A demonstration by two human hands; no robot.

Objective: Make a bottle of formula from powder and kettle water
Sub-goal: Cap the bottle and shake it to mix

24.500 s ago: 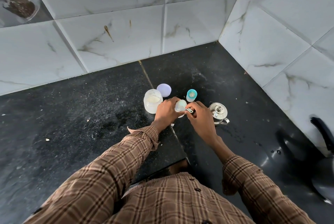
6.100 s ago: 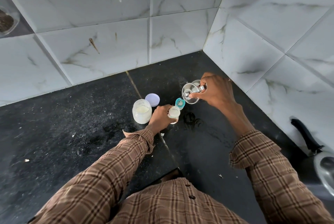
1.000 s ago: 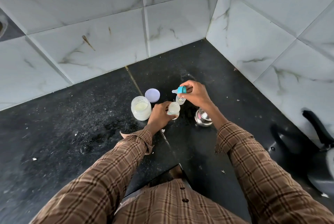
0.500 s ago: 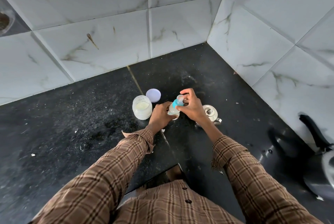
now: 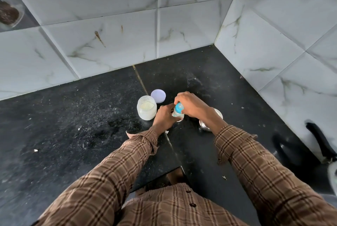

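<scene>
A small baby bottle (image 5: 176,115) stands on the black counter, and my left hand (image 5: 164,118) is wrapped around its body. On its neck sits the blue teat cap (image 5: 179,107), gripped from above by my right hand (image 5: 191,105). To the left stands the open powder jar (image 5: 147,107) with pale powder inside. Its round white lid (image 5: 158,96) lies flat just behind it. The small steel kettle (image 5: 218,116) rests to the right, mostly hidden behind my right wrist.
White marble-tiled walls (image 5: 182,30) close in the corner behind and to the right. A black handle (image 5: 318,138) of a pot sticks out at the far right edge. Crumbs and spilled powder speckle the black counter (image 5: 73,125) on the left.
My right hand brought the blue teat cap down from above onto the bottle's neck and now covers it. My left hand kept hold of the bottle. The kettle stays on the counter.
</scene>
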